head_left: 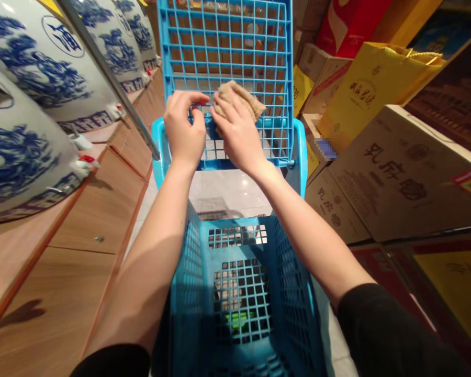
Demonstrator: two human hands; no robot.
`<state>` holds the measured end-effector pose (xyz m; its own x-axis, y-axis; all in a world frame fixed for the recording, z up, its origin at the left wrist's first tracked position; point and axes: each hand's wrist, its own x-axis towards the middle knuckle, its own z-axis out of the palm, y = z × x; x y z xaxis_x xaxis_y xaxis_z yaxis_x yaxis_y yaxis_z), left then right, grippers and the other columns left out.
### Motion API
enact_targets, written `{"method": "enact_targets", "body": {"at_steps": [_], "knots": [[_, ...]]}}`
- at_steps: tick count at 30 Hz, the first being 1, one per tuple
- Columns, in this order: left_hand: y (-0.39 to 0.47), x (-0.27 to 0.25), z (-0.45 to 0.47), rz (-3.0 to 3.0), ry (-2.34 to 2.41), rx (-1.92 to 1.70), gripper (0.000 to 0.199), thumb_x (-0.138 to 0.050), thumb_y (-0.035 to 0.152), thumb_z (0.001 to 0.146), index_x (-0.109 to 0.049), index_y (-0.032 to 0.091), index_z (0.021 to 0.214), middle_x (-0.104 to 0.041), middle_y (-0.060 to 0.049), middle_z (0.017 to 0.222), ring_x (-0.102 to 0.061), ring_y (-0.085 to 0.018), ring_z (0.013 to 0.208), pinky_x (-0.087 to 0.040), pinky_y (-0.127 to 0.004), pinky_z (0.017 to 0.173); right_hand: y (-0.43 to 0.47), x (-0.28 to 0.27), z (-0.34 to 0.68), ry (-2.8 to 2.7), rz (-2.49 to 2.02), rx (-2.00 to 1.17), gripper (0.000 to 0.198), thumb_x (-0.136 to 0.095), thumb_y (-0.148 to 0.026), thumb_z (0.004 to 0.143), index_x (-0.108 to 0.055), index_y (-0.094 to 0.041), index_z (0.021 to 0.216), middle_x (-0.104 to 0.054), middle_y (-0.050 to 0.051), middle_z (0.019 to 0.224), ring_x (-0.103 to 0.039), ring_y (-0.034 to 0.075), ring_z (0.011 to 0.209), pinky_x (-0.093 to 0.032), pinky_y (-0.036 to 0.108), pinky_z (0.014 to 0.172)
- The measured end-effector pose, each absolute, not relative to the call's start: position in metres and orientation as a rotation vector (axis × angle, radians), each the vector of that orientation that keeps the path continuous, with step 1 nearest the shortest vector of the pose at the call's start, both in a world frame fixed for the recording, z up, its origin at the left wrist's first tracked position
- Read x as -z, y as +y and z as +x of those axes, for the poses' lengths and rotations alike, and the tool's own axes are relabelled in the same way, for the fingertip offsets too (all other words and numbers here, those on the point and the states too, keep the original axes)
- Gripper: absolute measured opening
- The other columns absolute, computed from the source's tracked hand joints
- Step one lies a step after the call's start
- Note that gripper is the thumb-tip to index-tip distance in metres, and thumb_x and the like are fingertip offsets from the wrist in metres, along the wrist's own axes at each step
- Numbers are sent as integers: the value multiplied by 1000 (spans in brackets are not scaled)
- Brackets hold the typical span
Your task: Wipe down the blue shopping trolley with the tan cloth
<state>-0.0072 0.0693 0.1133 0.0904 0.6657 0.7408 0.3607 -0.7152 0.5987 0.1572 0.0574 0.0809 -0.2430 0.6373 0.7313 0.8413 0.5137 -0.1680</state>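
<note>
A blue plastic shopping cart stands in front of me, with its grid panel [227, 39] raised at the far end. My right hand [237, 128] presses a folded beige cloth [255, 107] against the lower part of that panel, its fingers laid over the cloth. Just to the left, my left hand [185, 128] is at the same panel with bent fingers, thumb and forefinger apart and no object visible between them. Some of its fingers are hidden. Below my forearms lies the cart's basket [208, 248], with lattice walls and floor; something green shows through the floor holes.
Large blue-and-white ceramic jars [55, 63] stand on a wooden cabinet [90, 214] at left, behind a slanting metal pole [110, 73]. Cardboard boxes [408, 173] and a yellow gift bag [369, 89] are stacked closely along the right. Pale floor tiles [227, 191] show beyond the basket.
</note>
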Motion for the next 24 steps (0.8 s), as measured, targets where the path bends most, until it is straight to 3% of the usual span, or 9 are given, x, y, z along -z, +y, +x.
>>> {"method": "enact_targets", "body": {"at_steps": [6, 11, 18, 24], "knots": [[73, -109, -10, 2154, 1087, -1665, 11, -54, 36, 101, -63, 34, 96, -75, -2, 106, -61, -29, 124, -46, -50, 114, 57, -98, 181, -1872, -1228, 408, 47, -39, -21, 109, -67, -32, 146, -52, -4, 168, -32, 21, 166, -28, 47, 140], [73, -109, -9, 2107, 1045, -1684, 9, -56, 37, 98, -65, 35, 95, -75, -2, 108, -63, -31, 127, -50, -49, 111, 61, -97, 208, -1683, -1262, 414, 49, -45, -26, 106, -62, -40, 150, -50, -8, 168, -22, 19, 169, -27, 51, 140], [70, -115, -8, 2080, 1060, -1677, 9, -55, 33, 97, -64, 34, 95, -75, -3, 108, -64, -29, 118, -44, -49, 112, 42, -94, 149, -2096, -1235, 293, 40, -50, -19, 103, -75, -37, 130, -62, -5, 159, -39, 21, 163, -35, 51, 136], [70, -114, -8, 2083, 1071, -1648, 12, -53, 31, 96, -64, 34, 96, -75, -1, 108, -62, -29, 120, -41, -52, 115, 65, -103, 204, -1728, -1210, 415, 42, -39, -29, 109, -74, -36, 130, -55, -5, 165, -37, 21, 163, -31, 53, 137]]}}
